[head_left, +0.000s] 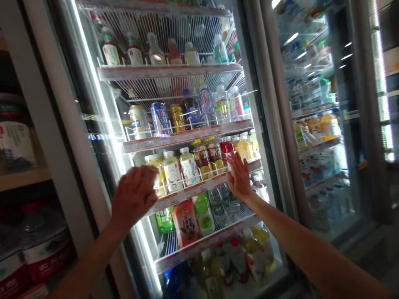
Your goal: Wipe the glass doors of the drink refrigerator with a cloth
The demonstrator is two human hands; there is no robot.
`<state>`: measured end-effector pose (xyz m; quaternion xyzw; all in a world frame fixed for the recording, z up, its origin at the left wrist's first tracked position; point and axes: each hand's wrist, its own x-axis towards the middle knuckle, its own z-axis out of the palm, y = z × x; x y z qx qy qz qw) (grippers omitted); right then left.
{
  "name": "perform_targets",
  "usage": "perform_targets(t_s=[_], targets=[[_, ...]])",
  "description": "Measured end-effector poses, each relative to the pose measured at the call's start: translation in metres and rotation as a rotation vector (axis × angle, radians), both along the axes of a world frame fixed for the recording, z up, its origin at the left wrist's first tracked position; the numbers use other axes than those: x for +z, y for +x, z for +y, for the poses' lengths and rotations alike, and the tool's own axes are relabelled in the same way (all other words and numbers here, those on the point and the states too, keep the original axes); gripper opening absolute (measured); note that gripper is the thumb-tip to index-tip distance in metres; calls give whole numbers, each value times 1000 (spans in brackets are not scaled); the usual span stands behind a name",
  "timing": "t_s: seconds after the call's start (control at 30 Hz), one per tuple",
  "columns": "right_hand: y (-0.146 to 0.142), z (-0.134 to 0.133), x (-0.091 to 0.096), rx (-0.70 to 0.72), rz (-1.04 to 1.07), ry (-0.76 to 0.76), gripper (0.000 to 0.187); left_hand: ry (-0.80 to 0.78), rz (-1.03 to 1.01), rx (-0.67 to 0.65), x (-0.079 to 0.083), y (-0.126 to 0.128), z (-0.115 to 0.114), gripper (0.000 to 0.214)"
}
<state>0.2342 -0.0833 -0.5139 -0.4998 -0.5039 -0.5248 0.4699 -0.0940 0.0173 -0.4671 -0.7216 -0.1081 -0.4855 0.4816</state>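
A lit drinks fridge with a glass door (102, 124) fills the middle of the view. My left hand (134, 194) lies flat against the glass at the door's left side, fingers stretched out. My right hand (238, 176) presses flat on the glass further right, fingers spread, level with the third shelf (193, 189). Behind the glass stand rows of bottles (188, 166) and cans (159, 119) on white wire shelves. Neither hand holds anything.
A second glass-door fridge (314, 124) with more drinks stands to the right. On the left, open shelves (21, 178) carry boxes and large water bottles. A pink carton (185, 222) and green bottles sit on a lower shelf.
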Motion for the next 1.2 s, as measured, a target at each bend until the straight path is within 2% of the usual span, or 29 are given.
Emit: perform_targets(t_s=[0.07,0.1,0.2,0.27,0.3,0.4,0.47,0.6,0.63,0.67,0.77,0.8,0.83,0.93,0.97,1.0,1.03,1.1,1.13,1.17,1.2], targets=[[0,0,0,1,-2,-1,54,-40,-213,21,0,-3,0,67],[0,1,0,1,-5,0,54,-54,-192,10,-5,-2,-1,67],[1,1,-1,5,-9,1,56,-30,271,-67,-28,0,-2,61],[1,2,-1,9,-9,0,57,-3,433,-90,-35,-5,0,58],[1,2,-1,11,-9,0,57,-3,379,-71,-34,-10,1,60],[2,3,-1,16,-10,5,56,-40,-49,15,-25,-21,4,68],[1,3,-1,17,-9,9,55,-52,-99,30,-27,-18,1,70],[1,2,-1,18,-2,-8,55,19,393,-59,-40,8,-8,63],[2,2,-1,18,-1,-14,55,27,412,-70,-37,14,-9,62],[2,3,-1,18,3,-18,55,21,346,-64,-31,20,-10,63],[3,3,-2,12,12,-8,54,-54,-109,-19,-8,34,-12,69],[3,3,-2,8,12,-7,53,-64,-171,-15,-5,40,-14,70],[3,3,-2,4,12,-9,53,-56,-138,-21,-4,45,-15,70],[2,2,-1,-2,-3,-14,51,44,309,-65,-13,62,-21,64],[2,2,-1,-3,-6,-10,51,54,396,-67,-14,66,-22,62],[2,2,-1,-4,-9,-5,51,44,393,-62,-14,69,-22,60],[2,2,-1,-4,-9,1,51,15,302,-52,-11,72,-23,59],[2,2,-1,-5,-4,4,52,-65,1,-29,-6,77,-24,60],[2,2,-1,-6,-1,1,52,-87,-87,-26,-5,80,-24,61],[2,2,-1,-6,3,-2,52,-85,-79,-31,-6,83,-25,62],[2,2,-1,-7,6,-5,53,-60,23,-42,-9,86,-26,63]])
